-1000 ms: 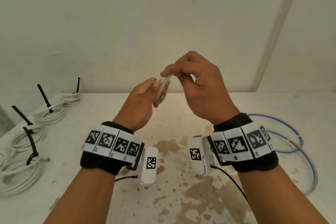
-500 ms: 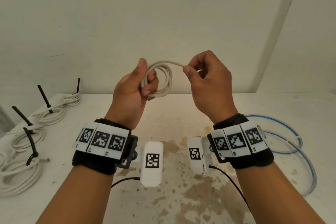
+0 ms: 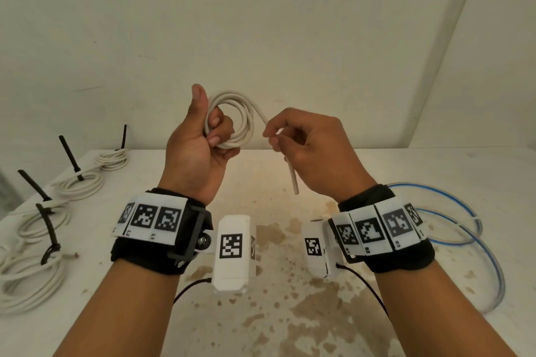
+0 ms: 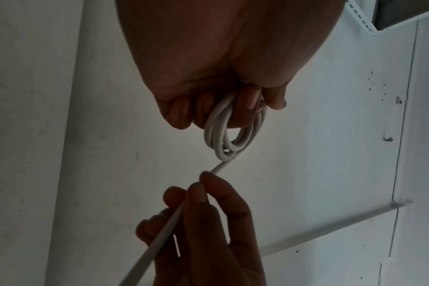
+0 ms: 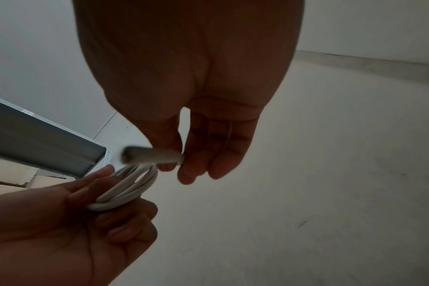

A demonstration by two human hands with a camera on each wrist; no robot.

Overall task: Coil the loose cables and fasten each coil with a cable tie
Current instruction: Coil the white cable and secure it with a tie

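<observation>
Several loops of white cable point(image 3: 240, 122)

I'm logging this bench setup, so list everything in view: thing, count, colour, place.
white cable: one, white, partly coiled in the air above the table, free end hanging
tied coils: at least four, white, in a row along the table's left side
cable ties: four seen, black, one on each tied coil, tails sticking up
blue cable: one, blue, loose loops on the table's right side
table: one, white with brown stains, below the hands
wrist bands: two, black with white marker tiles, one on each wrist
left hand: grips the coil
right hand: pinches the free end
</observation>
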